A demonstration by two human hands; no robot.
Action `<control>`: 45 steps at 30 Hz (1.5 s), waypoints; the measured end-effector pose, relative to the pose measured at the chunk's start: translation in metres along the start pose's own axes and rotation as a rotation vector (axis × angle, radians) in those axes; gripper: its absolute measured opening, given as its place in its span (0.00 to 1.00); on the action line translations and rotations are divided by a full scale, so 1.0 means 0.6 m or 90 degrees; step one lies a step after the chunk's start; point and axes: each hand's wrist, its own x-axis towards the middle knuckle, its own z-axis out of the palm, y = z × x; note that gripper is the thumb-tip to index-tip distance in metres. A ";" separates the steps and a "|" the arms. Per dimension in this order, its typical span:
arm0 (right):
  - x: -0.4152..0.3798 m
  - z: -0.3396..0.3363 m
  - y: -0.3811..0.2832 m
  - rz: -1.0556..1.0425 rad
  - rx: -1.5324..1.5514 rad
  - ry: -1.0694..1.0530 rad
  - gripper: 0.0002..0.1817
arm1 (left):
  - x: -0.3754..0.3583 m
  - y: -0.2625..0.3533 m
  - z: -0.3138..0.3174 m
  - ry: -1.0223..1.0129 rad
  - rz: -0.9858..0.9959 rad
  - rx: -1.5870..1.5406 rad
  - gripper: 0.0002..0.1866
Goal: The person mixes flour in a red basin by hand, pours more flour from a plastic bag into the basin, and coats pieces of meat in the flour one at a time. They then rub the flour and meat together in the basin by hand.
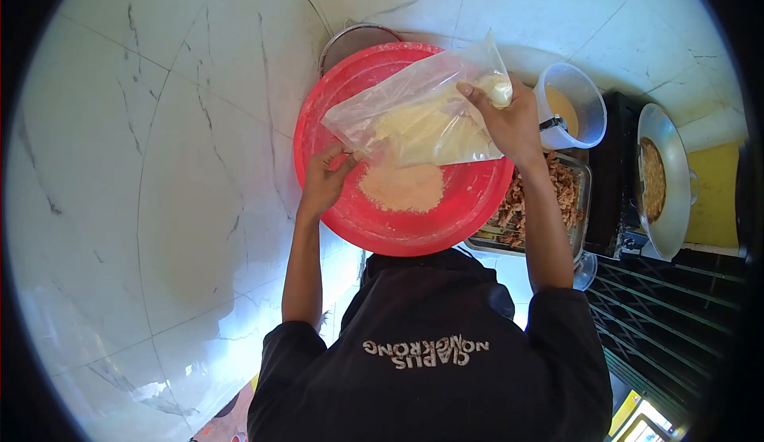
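A clear plastic bag [434, 116] of pale yellowish powder is tilted over a wide red basin [477, 199]. My right hand [513, 120] grips the bag's upper right end, fingers closed around it. At the lower left, by the bag's mouth, my left hand [328, 173] pinches the plastic edge between thumb and fingers. Beneath that mouth, a heap of pale peach-coloured powder [402, 189] lies on the basin's floor, and a thin dusting of powder coats the red surface around it.
Behind the basin shows a round sieve [350, 42]. To the right stand a translucent bucket [593, 108] with tan liquid, a glass tray [587, 203] of brown fried pieces, and a large metal pan [676, 179] of brown food on a black stove [613, 171].
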 end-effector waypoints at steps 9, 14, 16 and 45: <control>0.005 -0.023 -0.008 0.010 0.041 -0.036 0.15 | 0.006 0.011 0.003 0.022 0.058 -0.004 0.06; 0.002 -0.032 0.002 0.019 0.020 -0.040 0.15 | 0.006 0.001 0.008 -0.005 0.050 0.022 0.07; -0.004 -0.034 0.003 0.059 0.040 -0.046 0.15 | 0.009 0.005 0.011 -0.028 0.051 0.016 0.07; -0.053 -0.063 0.210 0.110 0.375 0.052 0.40 | 0.082 0.278 0.037 -0.268 0.330 0.150 0.03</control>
